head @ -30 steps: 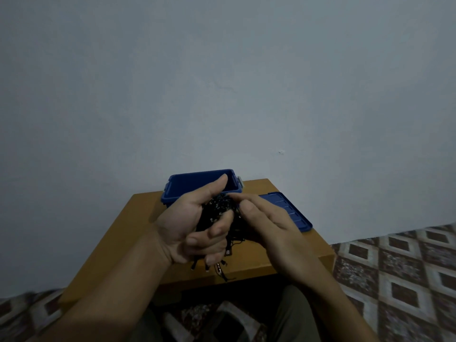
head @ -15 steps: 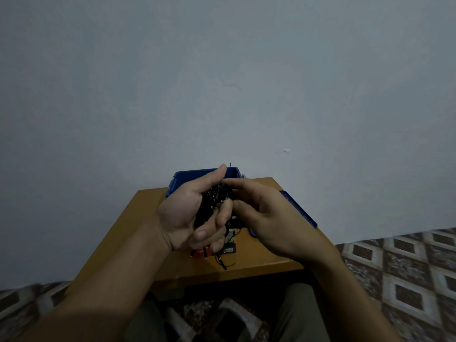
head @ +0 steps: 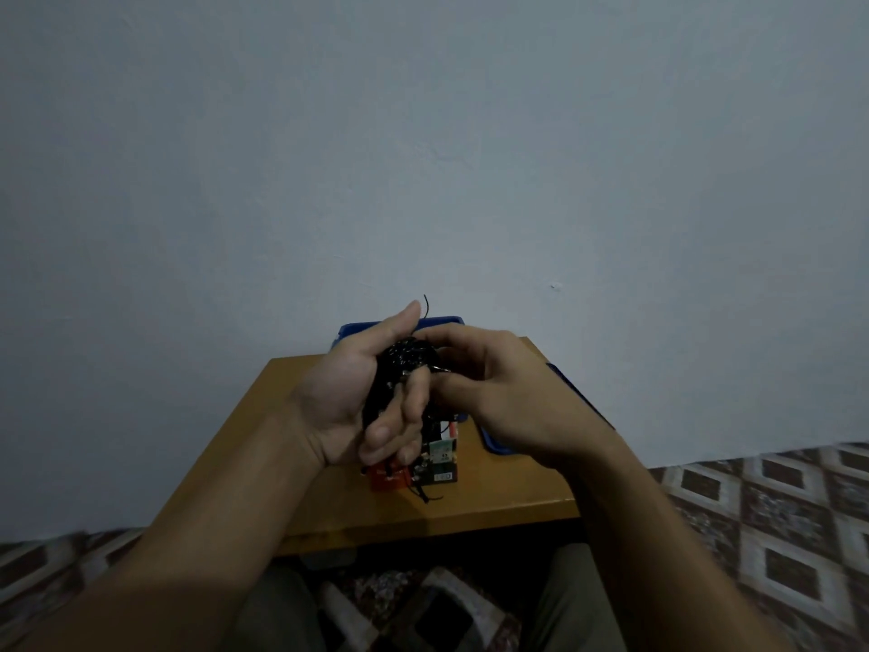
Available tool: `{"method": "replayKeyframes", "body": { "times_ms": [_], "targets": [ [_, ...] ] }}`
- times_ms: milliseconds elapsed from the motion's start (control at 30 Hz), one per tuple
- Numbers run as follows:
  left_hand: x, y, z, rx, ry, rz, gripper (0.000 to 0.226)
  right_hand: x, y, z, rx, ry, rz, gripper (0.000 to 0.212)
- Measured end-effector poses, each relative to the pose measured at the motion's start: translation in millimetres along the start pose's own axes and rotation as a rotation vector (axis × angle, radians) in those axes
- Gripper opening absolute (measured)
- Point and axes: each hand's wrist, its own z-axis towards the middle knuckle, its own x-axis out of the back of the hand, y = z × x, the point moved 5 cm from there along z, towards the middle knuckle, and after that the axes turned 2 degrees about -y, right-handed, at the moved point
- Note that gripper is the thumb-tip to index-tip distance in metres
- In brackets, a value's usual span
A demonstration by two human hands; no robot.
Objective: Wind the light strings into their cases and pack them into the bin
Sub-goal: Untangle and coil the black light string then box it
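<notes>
Black light string (head: 399,369) bundle now held higher over table (head: 508,491) centre vs 1 s ago, L hand (head: 348,397) fingers curled round it, R hand (head: 498,392) fingertips pinching a strand, case (head: 439,463) now showing below near front edge, bin (head: 355,329) at back edge, so winding prob. unfinished.

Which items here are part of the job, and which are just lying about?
Job:
black bundled light string, gripped in the left hand, pinched by the right hand
red case
dark printed case
blue plastic bin
flat blue lid

Lying about:
orange-brown wooden table
brown-and-white patterned floor tiles
pale grey wall
</notes>
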Motion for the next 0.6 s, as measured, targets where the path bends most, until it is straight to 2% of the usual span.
{"method": "replayKeyframes", "body": {
  "times_ms": [100, 300, 600],
  "targets": [
    [1, 3, -1, -0.006, 0.051, 0.029, 0.084, -2, 0, 2, 0.003, 0.023, 0.03, 0.033],
    [4, 8, -3, -0.064, 0.305, 0.128, 0.075, -2, 2, 6, 0.007, 0.033, 0.113, 0.032],
    [11, 5, -5, 0.001, 0.396, 0.22, 0.068, -14, 10, 9, -0.004, 0.066, 0.223, 0.037]
  ]
}}
